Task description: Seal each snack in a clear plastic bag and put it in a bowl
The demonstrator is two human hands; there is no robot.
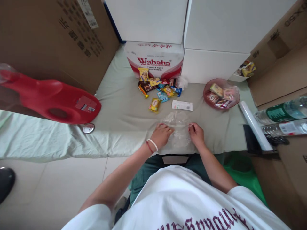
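Observation:
A clear plastic bag [177, 127] lies flat on the pale green cloth [124, 111] close to the near edge. My left hand [161, 134] rests on the bag's left side with its fingers curled and pressed down on the film. My right hand [196, 134] pinches the bag's right edge with closed fingers. A red and a white bracelet sit on my left wrist. Beyond the bag lie a pile of small wrapped snacks [158, 88], one yellow snack packet [154, 104] apart from the pile, and a white label strip [182, 105].
A pink plate [208, 102] with more snacks stands at the right. A Wahaha carton [154, 59] and white boxes stand behind. A red jug [51, 99] lies at the left by a cardboard box, with a metal lid [88, 128] in front. A white roll [254, 124] and water bottles [283, 118] lie at the right.

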